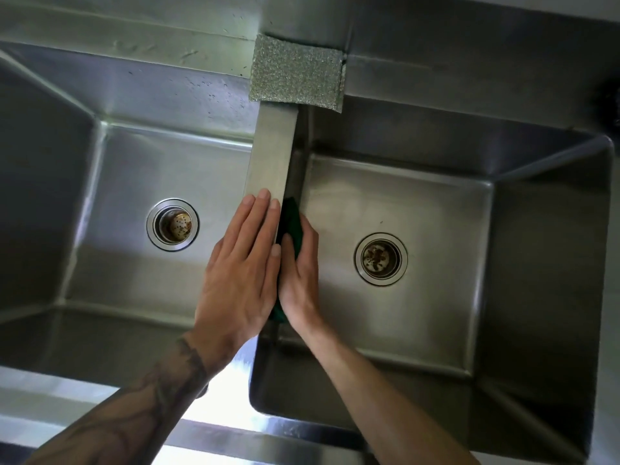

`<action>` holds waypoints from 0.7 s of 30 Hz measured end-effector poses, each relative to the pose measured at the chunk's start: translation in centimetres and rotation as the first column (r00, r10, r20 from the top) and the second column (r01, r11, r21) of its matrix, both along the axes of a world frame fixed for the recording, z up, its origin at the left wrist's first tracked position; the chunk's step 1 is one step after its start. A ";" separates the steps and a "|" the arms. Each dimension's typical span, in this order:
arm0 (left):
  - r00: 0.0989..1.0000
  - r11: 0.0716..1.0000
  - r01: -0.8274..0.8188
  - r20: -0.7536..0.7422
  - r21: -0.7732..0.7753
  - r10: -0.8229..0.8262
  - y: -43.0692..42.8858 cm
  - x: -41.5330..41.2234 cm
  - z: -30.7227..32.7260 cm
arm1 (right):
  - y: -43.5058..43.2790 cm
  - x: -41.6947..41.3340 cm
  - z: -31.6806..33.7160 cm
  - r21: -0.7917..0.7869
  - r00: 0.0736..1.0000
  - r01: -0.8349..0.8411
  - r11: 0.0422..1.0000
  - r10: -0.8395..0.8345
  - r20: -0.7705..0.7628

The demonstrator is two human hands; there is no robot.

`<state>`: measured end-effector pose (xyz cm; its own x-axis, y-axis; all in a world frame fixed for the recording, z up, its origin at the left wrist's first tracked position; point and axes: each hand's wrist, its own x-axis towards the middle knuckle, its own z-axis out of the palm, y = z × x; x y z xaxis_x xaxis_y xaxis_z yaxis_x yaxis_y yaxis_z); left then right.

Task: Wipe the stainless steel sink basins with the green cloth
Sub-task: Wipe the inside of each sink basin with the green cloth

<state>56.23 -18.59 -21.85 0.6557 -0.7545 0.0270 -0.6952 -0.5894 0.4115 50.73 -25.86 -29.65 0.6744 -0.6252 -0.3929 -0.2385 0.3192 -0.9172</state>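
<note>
Two stainless steel basins lie side by side, the left basin (pixel 141 169) and the right basin (pixel 419 203), split by a narrow steel divider (pixel 271 152). My left hand (pixel 241 273) rests flat on the divider with straight fingers. My right hand (pixel 300 276) presses the dark green cloth (pixel 291 218) against the right basin's left wall, just below the divider. Most of the cloth is hidden under that hand; a corner shows near my wrist.
A silver mesh scouring pad (pixel 297 75) lies on the back ledge at the divider's far end. Each basin has a round drain strainer, one in the left (pixel 172 224) and one in the right (pixel 380 259). A dark object (pixel 607 105) sits at the right edge.
</note>
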 end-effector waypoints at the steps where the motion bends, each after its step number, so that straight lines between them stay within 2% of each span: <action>1: 1.000 1.000 0.002 0.011 0.000 -0.002 0.0 0.0 -0.1 | 0.2 -0.2 -0.5 0.021 1.000 0.007 1.000 -0.007 -0.024; 4: 0.999 1.000 -0.001 0.038 0.004 0.001 0.0 0.0 -0.2 | -0.3 0.7 -2.1 0.100 0.983 0.046 0.994 -0.027 -0.183; 6: 0.999 1.000 0.008 0.045 0.002 -0.008 -0.2 -0.1 -0.2 | -0.4 0.6 -2.0 0.101 0.975 0.054 0.993 -0.030 -0.222; 11: 1.000 1.000 0.003 0.027 0.006 -0.003 -0.2 0.0 -0.1 | 2.0 -2.4 0.6 0.120 0.999 -0.012 0.993 0.018 -0.051; 17: 0.998 0.999 0.035 0.046 0.019 -0.035 -0.3 -0.1 0.0 | 0.1 0.1 -0.9 0.113 0.971 0.060 0.992 -0.031 -0.237; 19: 0.998 1.000 0.023 0.050 0.018 -0.024 -0.3 0.0 0.1 | 0.4 -0.5 0.3 0.128 0.978 0.033 0.991 -0.006 -0.207; 21: 0.997 0.999 0.035 0.065 0.020 -0.036 -0.4 -0.1 0.2 | 1.2 -2.1 1.7 0.134 0.995 -0.010 0.991 0.023 -0.095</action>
<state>56.14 -18.97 -21.69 0.6260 -0.7779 0.0543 -0.7406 -0.5712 0.3538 48.63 -24.63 -27.99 0.6392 -0.5521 -0.5354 -0.3294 0.4325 -0.8393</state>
